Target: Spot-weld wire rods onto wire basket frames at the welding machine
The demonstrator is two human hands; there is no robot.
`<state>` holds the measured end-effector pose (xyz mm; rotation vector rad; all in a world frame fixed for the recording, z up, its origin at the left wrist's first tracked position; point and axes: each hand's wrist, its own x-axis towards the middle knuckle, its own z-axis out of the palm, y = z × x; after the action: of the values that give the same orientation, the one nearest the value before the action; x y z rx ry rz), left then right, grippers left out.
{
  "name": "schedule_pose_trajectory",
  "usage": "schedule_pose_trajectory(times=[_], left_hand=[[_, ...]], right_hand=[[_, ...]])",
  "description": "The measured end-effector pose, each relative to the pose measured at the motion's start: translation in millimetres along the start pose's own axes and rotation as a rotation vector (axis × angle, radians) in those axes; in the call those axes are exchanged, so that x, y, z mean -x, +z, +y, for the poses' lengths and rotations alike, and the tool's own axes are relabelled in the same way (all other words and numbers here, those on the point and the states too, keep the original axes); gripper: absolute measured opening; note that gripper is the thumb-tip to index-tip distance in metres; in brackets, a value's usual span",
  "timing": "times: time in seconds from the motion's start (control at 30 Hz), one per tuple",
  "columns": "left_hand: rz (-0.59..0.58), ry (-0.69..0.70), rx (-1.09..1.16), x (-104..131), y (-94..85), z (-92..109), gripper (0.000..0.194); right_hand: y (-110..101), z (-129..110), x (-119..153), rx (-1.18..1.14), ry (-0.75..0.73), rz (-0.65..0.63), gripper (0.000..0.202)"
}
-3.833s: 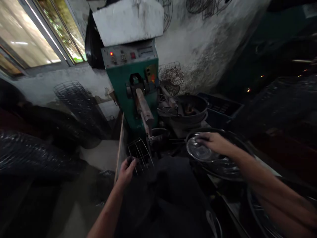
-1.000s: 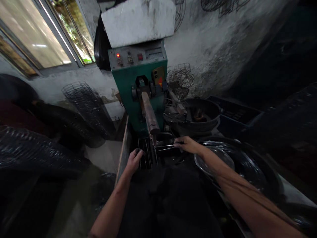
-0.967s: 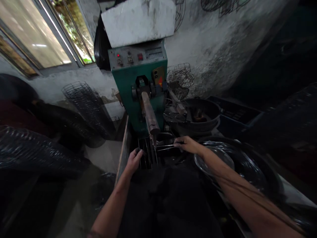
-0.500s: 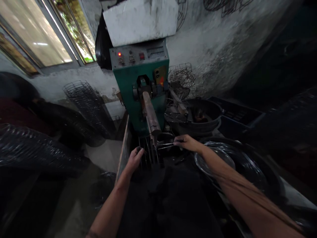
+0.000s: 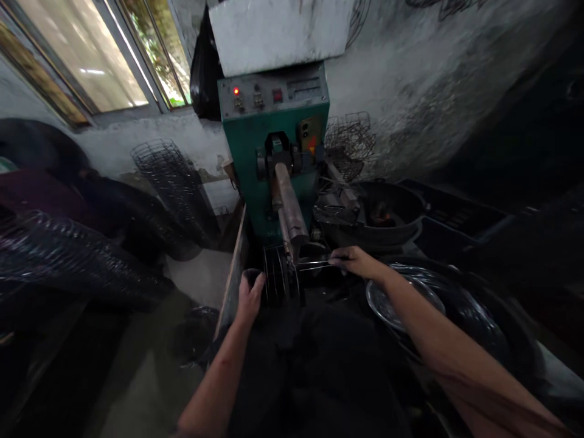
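Note:
A green spot welder (image 5: pixel 274 210) stands ahead of me, its thick copper-coloured arm (image 5: pixel 291 204) reaching toward me. Right of the arm's tip, my right hand (image 5: pixel 352 261) is closed on a thin wire piece (image 5: pixel 312 264). The wire's left end lies just under the tip; whether it touches is too dark to tell. My left hand (image 5: pixel 250 297) is lower left of the tip, thumb and fingers apart, with nothing I can make out between them. Beside it are several upright thin wires (image 5: pixel 275 277), their lower parts lost in shadow.
A board edge (image 5: pixel 232 267) runs left of my left hand. Wire mesh rolls (image 5: pixel 168 182) stand farther left by the wall. On the right are a dark round tub (image 5: pixel 392 234), a large tub (image 5: pixel 524 347) of shiny wire and a round metal dish (image 5: pixel 381 307).
The view has shifted, so the welder sits farther right. My left hand has opened wider at the thumb and dropped slightly. My right hand still grips the wire beside the arm's tip.

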<state>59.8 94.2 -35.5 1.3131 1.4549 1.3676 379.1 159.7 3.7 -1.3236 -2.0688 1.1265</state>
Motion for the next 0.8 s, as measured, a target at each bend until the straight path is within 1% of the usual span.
schedule_pose_trajectory(times=[0.03, 0.07, 0.17, 0.23, 0.37, 0.53, 0.8], left_hand=[[0.026, -0.015, -0.014, 7.5, 0.4, -1.8, 0.028], [0.021, -0.033, -0.026, 14.2, 2.0, -3.5, 0.026], [-0.093, -0.073, -0.014, 24.5, 12.9, -5.6, 0.026], [-0.144, -0.099, 0.038, 22.2, 21.7, -4.7, 0.029], [-0.163, -0.126, 0.149, 10.2, 32.7, -3.3, 0.033], [-0.189, -0.127, 0.173, 3.4, 33.7, -7.0, 0.035], [-0.185, -0.157, 0.163, 3.8, 33.5, -6.2, 0.038]], right_hand=[[0.2, 0.3, 0.0, 0.004, -0.001, -0.002, 0.039], [0.4, 0.7, 0.0, 0.008, -0.001, -0.002, 0.040], [1.2, 1.2, -0.3, 0.011, 0.010, 0.008, 0.042], [1.7, 0.7, -0.3, 0.013, 0.014, 0.019, 0.043], [2.1, -1.2, 0.6, 0.019, 0.009, 0.019, 0.041], [3.6, -0.1, 1.5, 0.012, 0.008, 0.020, 0.042], [6.4, -3.8, 5.3, -0.007, 0.027, 0.043, 0.045]])
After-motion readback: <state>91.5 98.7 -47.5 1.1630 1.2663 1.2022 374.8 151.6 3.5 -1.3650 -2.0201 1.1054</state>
